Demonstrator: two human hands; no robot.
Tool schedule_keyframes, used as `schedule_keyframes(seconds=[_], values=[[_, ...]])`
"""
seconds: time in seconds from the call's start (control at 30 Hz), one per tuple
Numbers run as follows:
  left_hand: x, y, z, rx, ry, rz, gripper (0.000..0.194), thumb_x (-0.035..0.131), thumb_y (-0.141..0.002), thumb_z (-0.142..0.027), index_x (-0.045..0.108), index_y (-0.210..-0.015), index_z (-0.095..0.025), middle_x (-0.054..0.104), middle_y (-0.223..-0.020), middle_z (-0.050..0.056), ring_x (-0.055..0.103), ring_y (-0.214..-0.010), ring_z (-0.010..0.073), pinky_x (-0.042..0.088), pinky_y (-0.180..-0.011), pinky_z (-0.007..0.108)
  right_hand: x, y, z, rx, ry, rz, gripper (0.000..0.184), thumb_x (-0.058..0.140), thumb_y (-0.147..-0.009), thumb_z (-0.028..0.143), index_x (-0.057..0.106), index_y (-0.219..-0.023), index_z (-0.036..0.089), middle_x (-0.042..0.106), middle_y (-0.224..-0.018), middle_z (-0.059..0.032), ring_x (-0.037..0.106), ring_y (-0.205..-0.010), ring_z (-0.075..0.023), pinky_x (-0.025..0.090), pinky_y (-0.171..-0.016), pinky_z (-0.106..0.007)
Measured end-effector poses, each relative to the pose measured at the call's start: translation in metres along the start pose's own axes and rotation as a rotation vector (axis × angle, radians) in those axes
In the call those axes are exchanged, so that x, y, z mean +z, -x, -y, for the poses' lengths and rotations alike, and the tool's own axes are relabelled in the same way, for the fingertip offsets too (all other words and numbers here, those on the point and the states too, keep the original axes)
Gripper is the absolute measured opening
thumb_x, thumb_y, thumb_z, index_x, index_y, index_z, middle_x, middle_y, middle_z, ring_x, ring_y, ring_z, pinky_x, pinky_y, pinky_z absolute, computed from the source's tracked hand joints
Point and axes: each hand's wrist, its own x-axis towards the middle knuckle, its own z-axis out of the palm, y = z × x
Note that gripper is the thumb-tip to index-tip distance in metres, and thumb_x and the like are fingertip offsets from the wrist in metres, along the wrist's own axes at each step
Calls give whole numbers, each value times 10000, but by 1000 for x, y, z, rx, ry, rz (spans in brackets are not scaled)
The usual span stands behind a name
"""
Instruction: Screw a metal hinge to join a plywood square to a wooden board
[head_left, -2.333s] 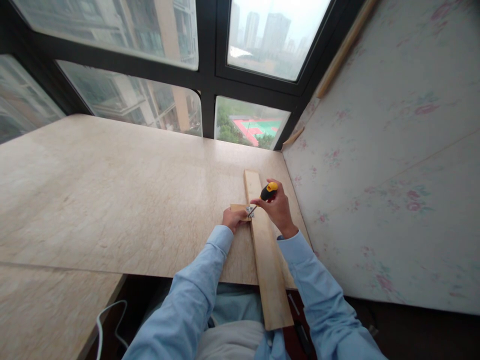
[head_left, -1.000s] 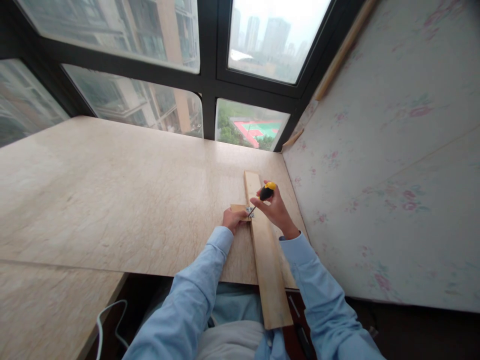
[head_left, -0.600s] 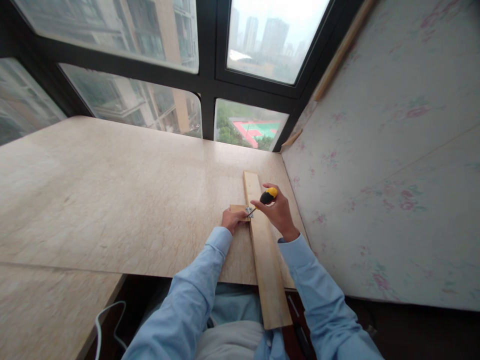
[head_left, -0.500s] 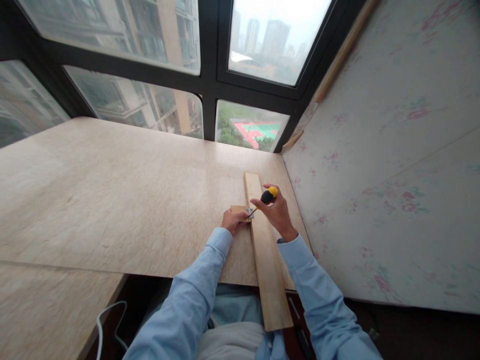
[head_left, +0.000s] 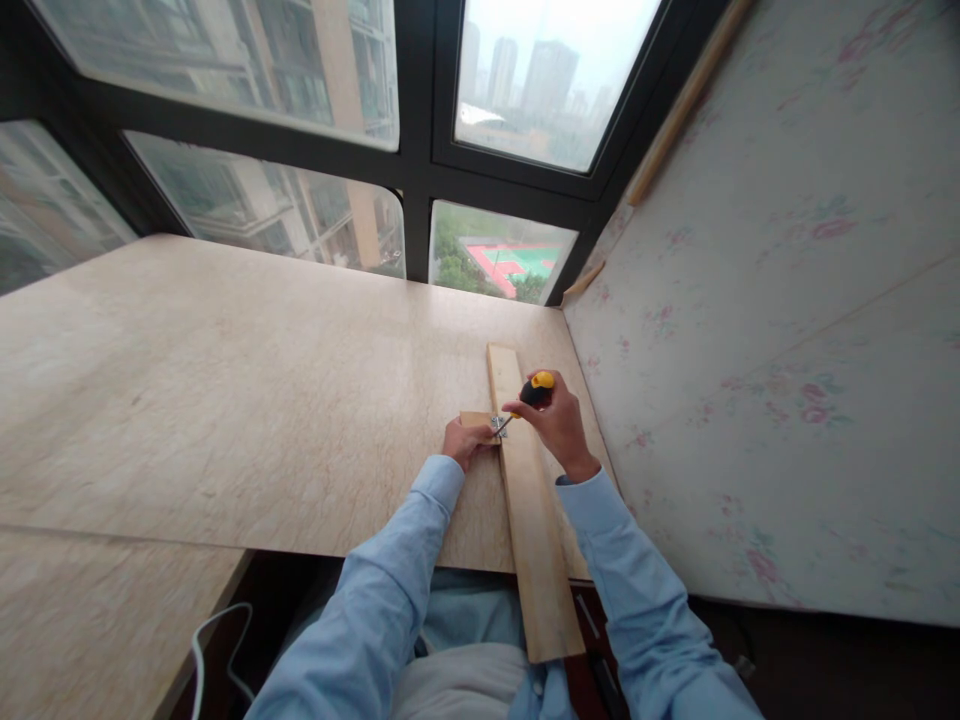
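My right hand (head_left: 553, 420) is closed round the yellow and black handle of a screwdriver (head_left: 537, 388). Its shaft slants down and left, the tip at a small metal hinge (head_left: 499, 427). That hinge lies where a small wood block (head_left: 477, 419) meets a long wooden board (head_left: 536, 520). With fingers closed on the block, my left hand (head_left: 466, 442) has its thumb near the hinge and the screwdriver tip. Any screw under the tip is too small to make out. The board lies lengthwise, its near end sticking out past the counter's edge.
A beige marble-look counter (head_left: 247, 400) spreads to the left, under dark-framed windows (head_left: 416, 160). Close on the right stands a floral-patterned wall (head_left: 750, 380). A white cable (head_left: 199, 650) hangs at the lower left. Below the counter edge, the floor area is dark.
The screwdriver handle has turned slightly in my right hand, its tip staying at the hinge. My left hand keeps its hold on the block.
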Motion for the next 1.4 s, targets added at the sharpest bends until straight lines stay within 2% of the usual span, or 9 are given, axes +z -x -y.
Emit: schedule_keyframes(seconds=[0.07, 0.13, 0.3, 0.43, 0.67, 0.77, 0.87, 1.07, 1.4], values=[[1, 2, -1, 5, -1, -6, 289, 671, -532, -14, 601, -794, -113, 675, -743, 39, 647, -655, 187, 555, -603, 316, 4, -2, 0, -23, 120, -84, 536, 806, -607, 497, 522, -950, 198, 579, -748, 6, 565, -632, -170, 489, -635, -321], [1, 3, -2, 8, -1, -9, 283, 665, -536, -9, 600, -791, -111, 673, -739, 38, 642, -642, 181, 552, -592, 311, 6, -3, -2, -4, 90, -69, 558, 789, -628, 511, 500, -991, 201, 563, -757, 5, 553, -644, -168, 487, -645, -322], [1, 2, -2, 3, -3, -7, 291, 671, -530, -7, 605, -797, -103, 676, -744, 45, 643, -640, 179, 550, -600, 310, -2, -3, -12, 51, -359, 275, 667, 710, -751, 419, 344, -1285, 256, 602, -1128, -80, 611, -999, -198, 513, -850, -358], [0, 1, -1, 2, -5, -17, 313, 672, -517, -4, 598, -804, -104, 675, -748, 46, 646, -642, 187, 554, -601, 324, -9, -4, -13, 43, -491, 383, 494, 663, -798, 358, 432, -1219, 247, 583, -1234, -99, 572, -1145, -216, 448, -1011, -416], [0, 2, -1, 7, 6, -9, 310, 694, -531, -26, 602, -816, -108, 679, -755, 52, 654, -660, 194, 561, -623, 331, -4, 0, -2, -77, -219, 230, 512, 708, -756, 361, 523, -1214, 228, 602, -1144, -66, 614, -974, -190, 506, -907, -367], [-1, 2, -1, 2, 4, -6, 319, 705, -531, -36, 608, -826, -108, 683, -759, 55, 660, -672, 201, 566, -642, 347, -2, 2, 0, -135, -127, 141, 387, 739, -730, 373, 598, -1052, 211, 623, -1015, -53, 602, -901, -184, 505, -851, -348], [-2, 0, 1, 2, 1, -2, 332, 701, -517, -33, 607, -828, -102, 685, -760, 57, 663, -677, 204, 567, -647, 352, -1, 2, 1, -80, -110, 13, 348, 762, -701, 422, 581, -892, 194, 611, -827, -28, 588, -786, -173, 511, -757, -328], [-3, -6, 6, 28, 15, 7, 391, 719, -480, -43, 596, -850, -81, 685, -796, 79, 659, -673, 206, 566, -625, 353, -11, -1, 9, 5, -326, -256, 339, 748, -718, 435, 551, -806, 173, 574, -745, -4, 566, -688, -129, 491, -664, -265], [-5, -1, 14, 184, -3, -63, 417, 693, -555, -57, 505, -923, -114, 640, -898, 74, 645, -732, 179, 568, -595, 327, -15, 12, -11, 175, -609, -232, 346, 738, -739, 410, 507, -859, 182, 597, -683, 18, 591, -595, -122, 502, -613, -267]])
